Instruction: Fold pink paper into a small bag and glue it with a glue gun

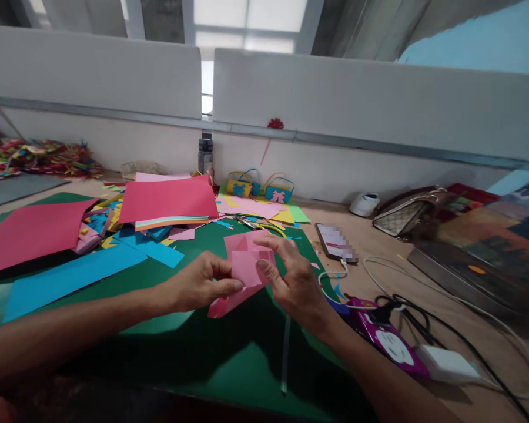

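Above the green mat [229,364] — pinching folded pink paper [247,267] in left hand [198,284] and right hand [294,279]. Probably light, thin and easily creased — best taken by the edges, without squeezing.

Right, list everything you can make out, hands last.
folded paper: one, pink, held, centre
mat: one, green, front
table: one, brown, under mat
red sheets: two, red, left half
strips: two long, blue, left
other papers: many, mixed, back
hand tool: one, yellow-handled, behind folded paper
stick: one, translucent, mat front
mini bags: three, blue and yellow, back
bottle: one, grey, back
heap: one, multicoloured, far left
bow: one, red, above mini bags
panels: two, whitish, back
phone: one, dark-framed, right
power strip: one, purple, right
charger: one, white, right
cables: several, white and black, right
handbag: one, beige, right
case: one, grey, right
left hand: one, bare
right hand: one, bare
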`<state>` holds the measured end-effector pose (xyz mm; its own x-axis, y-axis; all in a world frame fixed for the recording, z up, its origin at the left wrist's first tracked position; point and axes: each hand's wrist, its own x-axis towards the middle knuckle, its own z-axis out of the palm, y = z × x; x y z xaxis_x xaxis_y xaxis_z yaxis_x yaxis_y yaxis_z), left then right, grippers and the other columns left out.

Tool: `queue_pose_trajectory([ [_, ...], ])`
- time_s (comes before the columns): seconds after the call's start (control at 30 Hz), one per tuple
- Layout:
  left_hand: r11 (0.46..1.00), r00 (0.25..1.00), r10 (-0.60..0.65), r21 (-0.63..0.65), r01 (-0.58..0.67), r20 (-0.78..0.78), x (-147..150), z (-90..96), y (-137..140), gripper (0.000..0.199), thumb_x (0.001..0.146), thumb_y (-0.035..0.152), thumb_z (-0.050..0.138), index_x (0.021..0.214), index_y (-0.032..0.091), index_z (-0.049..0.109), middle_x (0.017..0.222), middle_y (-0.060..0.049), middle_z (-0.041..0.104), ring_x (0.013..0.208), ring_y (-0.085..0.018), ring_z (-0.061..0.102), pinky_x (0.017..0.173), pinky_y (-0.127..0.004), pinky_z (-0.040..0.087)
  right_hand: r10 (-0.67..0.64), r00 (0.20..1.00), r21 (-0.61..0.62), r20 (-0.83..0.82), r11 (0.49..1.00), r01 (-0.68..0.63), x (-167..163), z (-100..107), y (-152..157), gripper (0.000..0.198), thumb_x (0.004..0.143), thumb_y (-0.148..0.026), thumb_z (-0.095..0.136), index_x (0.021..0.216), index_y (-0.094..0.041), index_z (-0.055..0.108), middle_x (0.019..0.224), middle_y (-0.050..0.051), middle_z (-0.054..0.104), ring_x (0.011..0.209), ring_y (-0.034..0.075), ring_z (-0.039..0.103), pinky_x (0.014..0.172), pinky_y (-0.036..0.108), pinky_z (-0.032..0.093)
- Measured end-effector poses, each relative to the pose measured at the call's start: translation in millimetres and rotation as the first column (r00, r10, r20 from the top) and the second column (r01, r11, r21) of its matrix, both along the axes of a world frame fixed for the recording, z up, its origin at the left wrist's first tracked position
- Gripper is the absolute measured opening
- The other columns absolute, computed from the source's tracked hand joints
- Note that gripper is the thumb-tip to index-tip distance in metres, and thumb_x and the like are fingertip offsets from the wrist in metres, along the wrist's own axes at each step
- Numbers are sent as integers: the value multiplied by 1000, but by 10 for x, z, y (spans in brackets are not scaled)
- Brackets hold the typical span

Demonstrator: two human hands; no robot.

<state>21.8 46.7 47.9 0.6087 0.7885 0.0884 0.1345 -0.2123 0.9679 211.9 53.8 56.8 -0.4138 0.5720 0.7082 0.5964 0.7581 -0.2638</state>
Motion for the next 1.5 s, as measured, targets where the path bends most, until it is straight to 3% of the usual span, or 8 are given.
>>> queue_pose_trajectory([
  [0.23,992,992,81,-102,-71,96,-18,18,26,21,73,29,60,61,11,57,53,3,52,49,-6,42,50,-18,32,23,1000,90,-13,996,-21,-17,-50,-50,32,85,-26,52,115,-19,47,112,11,60,110,23,53,91,43,41],
  [0.37,983,984,118,-156,-97,133,-37,-4,56,20,72,29,63,65,11,60,55,2,56,52,-7,48,52,-19,37,63,997,160,48,985,-70,30,-110,-113,29,83,-33,56,109,-20,51,103,9,65,104,24,57,95,46,36],
  [0.57,974,978,111,-216,-72,177,-12,-9,30,15,71,26,64,67,11,62,57,3,56,51,-7,49,53,-19,39,58,995,150,80,986,-69,62,-201,-130,18,83,-35,57,94,-20,56,92,7,67,95,22,60,91,44,35],
  [0.73,960,977,144,-262,-99,157,6,-9,11,14,68,23,64,63,11,61,56,3,54,51,-7,45,53,-19,37,39,996,173,81,984,-52,45,-224,-93,29,81,-43,57,97,-18,56,99,11,66,101,24,57,88,43,36],
  [1.0,962,980,148,-249,-111,135,5,-153,55,15,68,26,66,72,12,64,61,3,55,55,-7,44,55,-19,36,109,994,105,32,988,-112,6,-287,-80,15,81,-34,59,86,-20,58,90,6,68,91,20,62,92,41,30],
  [1.27,919,956,245,-353,-177,159,65,-148,35,11,64,20,67,69,12,61,59,4,55,50,-5,44,50,-18,36,114,993,83,23,990,-115,1,-330,-94,10,80,-25,61,88,-19,59,86,4,69,88,19,62,93,42,28],
  [1.4,922,959,232,-350,-163,164,53,-208,41,13,65,21,67,72,12,61,60,5,55,50,-4,43,49,-16,34,50,997,68,58,996,-54,22,-337,-80,27,79,-31,62,102,-18,56,100,10,66,99,24,59,95,46,29],
  [1.5,952,974,183,-270,-142,134,34,-206,38,14,66,23,67,68,11,61,57,4,54,51,-5,44,51,-17,34,-9,994,-47,105,999,14,58,-311,-48,48,79,-41,59,120,-19,48,116,13,60,112,28,51,97,51,29],
])
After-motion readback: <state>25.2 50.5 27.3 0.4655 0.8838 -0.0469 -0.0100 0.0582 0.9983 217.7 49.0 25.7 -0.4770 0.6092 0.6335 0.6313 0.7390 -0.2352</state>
